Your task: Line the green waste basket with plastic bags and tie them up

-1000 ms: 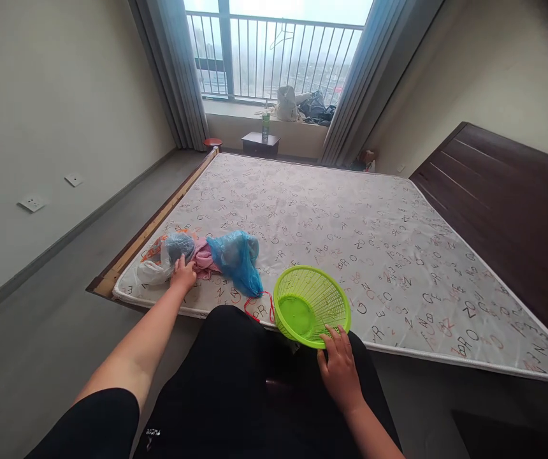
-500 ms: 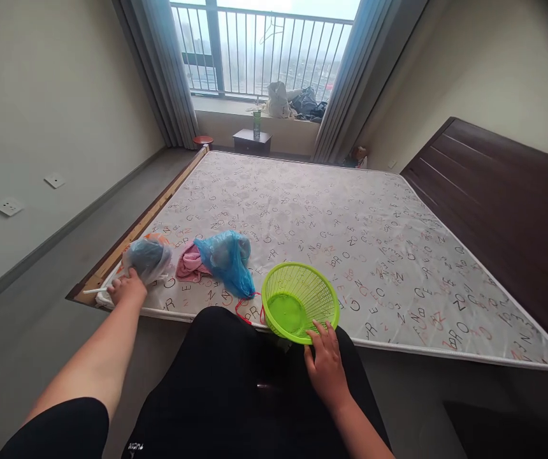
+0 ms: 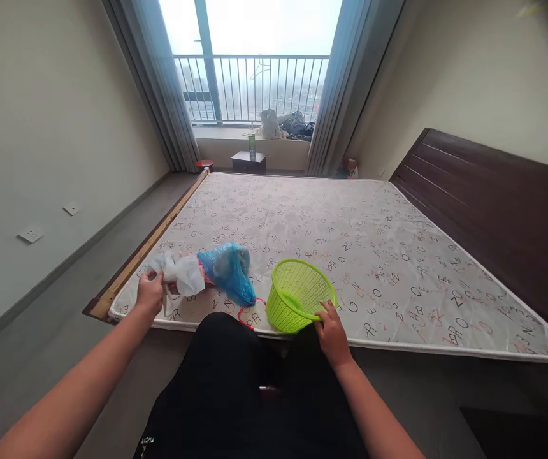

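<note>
Fingers of my left hand (image 3: 150, 292) are closed on a whitish translucent plastic bag (image 3: 187, 275), which stretches right across the near left part of the mattress. What the bag contains cannot be made out. Just beyond its right end lies a blue plastic bag (image 3: 229, 266) with something rounded inside and a red drawstring (image 3: 244, 319) at its near end. Only a sliver of pink cloth shows between the two bags. My right hand (image 3: 334, 333) grips the near right rim of a bright green plastic basket (image 3: 286, 312), tilted at the mattress edge by my knees.
A letter-printed mattress (image 3: 302, 223) spreads out before me, with a dark headboard (image 3: 484, 191) on the right and a wooden bed rail (image 3: 159, 233) along the left. A small nightstand (image 3: 248, 162) carrying a green glass stands beyond, below the window.
My left hand has moved right and pulled the whitish bag toward the blue one, covering most of the pink cloth. The basket has tipped, and my right hand has closed on its rim.
</note>
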Tool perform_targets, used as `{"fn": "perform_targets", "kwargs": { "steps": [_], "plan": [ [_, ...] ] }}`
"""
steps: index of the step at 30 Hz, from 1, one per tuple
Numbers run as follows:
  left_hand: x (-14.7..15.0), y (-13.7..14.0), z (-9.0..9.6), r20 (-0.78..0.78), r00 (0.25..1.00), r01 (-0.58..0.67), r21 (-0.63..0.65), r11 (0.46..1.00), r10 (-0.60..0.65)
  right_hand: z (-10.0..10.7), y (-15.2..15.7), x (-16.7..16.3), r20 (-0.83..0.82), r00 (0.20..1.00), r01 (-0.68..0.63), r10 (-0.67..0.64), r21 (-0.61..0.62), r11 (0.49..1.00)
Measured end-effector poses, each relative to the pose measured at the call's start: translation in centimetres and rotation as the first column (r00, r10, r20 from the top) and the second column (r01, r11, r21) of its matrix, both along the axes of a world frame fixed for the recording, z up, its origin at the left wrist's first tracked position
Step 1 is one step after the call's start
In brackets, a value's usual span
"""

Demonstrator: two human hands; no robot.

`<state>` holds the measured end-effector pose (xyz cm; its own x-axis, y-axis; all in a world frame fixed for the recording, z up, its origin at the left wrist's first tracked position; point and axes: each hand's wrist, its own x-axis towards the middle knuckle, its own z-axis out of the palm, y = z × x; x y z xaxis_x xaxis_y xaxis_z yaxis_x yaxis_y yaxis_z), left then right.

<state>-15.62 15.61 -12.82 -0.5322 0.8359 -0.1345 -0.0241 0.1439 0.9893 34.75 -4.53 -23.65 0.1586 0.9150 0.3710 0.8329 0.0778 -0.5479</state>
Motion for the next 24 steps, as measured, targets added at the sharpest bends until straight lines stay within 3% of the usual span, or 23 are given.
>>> {"fn": "perform_targets", "kwargs": {
  "steps": [3,6,8,11,14,17,21,24],
  "plan": [
    [6.2,-3.1,1.4,0.170,0.982,0.061,0.095,0.994,-0.077,-0.4,1.0,1.5,-0.004,1.000,-0.003,0.003,0.060,0.998],
    [12.1,-5.9,1.9,0.295,0.927,0.182,0.194,0.964,-0.234,-0.8,1.0,1.6,0.039,0.999,-0.004,0.000,0.088,0.996],
    [15.5,-7.6,1.2,0.384,0.885,0.211,0.173,0.962,-0.263,-0.7,0.6,1.1,0.087,0.996,0.014,-0.021,0.078,0.997],
    [18.9,-10.3,-1.5,0.477,0.849,0.220,0.076,0.972,-0.229,0.7,-0.6,-0.5,0.165,0.981,0.094,-0.102,0.057,0.994],
    [20.2,-13.1,-4.7,0.414,0.863,0.313,0.014,0.950,-0.290,2.7,-1.9,-3.6,0.164,0.983,0.071,-0.083,0.080,0.994],
    [19.9,-15.2,-6.7,0.257,0.869,0.444,-0.028,0.895,-0.423,4.0,-2.8,-7.7,0.083,0.992,-0.105,0.096,0.104,0.989],
    [18.9,-16.2,-7.1,0.192,0.845,0.515,-0.044,0.856,-0.499,4.1,-2.4,-12.1,0.014,0.948,-0.318,0.318,0.062,0.946],
    [18.2,-16.4,-7.1,0.162,0.833,0.541,-0.040,0.840,-0.529,3.6,-0.8,-14.1,-0.025,0.947,-0.319,0.320,0.058,0.946]
  ]
}}
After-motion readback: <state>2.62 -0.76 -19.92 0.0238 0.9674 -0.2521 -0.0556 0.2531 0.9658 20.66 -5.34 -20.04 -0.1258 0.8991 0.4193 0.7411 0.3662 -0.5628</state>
